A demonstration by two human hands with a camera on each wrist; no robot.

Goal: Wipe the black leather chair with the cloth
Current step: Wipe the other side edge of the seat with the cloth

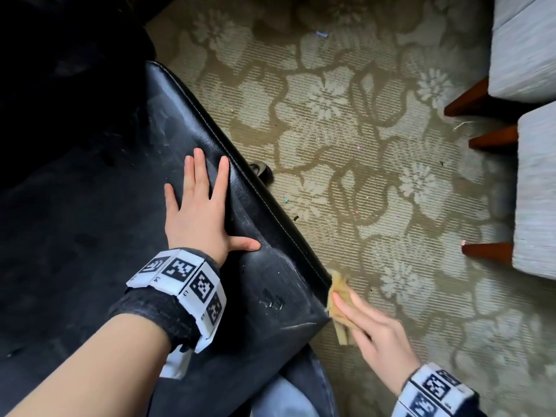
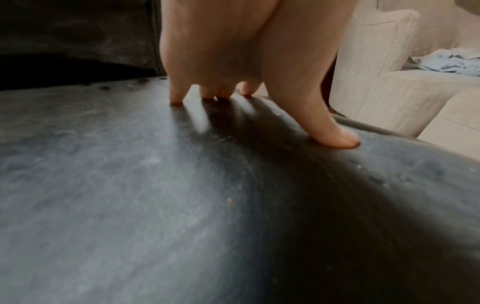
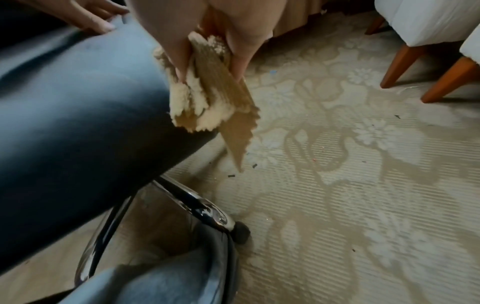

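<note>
The black leather chair (image 1: 270, 284) fills the left of the head view, its seat dusty and scuffed. My left hand (image 1: 204, 206) lies flat on the seat near its right edge, fingers spread and straight; in the left wrist view the left hand (image 2: 233, 61) presses its fingertips into the chair's leather (image 2: 155, 205). At the seat's front right corner my right hand (image 1: 355, 311) grips a folded tan cloth (image 1: 340, 290) and holds it against the side edge. In the right wrist view the cloth (image 3: 205, 107) hangs from my right hand (image 3: 210, 70) beside the chair (image 3: 78, 123).
A beige floral carpet (image 1: 361, 145) with small bits of debris covers the floor on the right. Pale upholstered seats on wooden legs (image 1: 529, 49) stand at the far right. The chair's chrome base and caster (image 3: 239, 228) sit under the seat, next to my jeans-clad leg (image 3: 155, 283).
</note>
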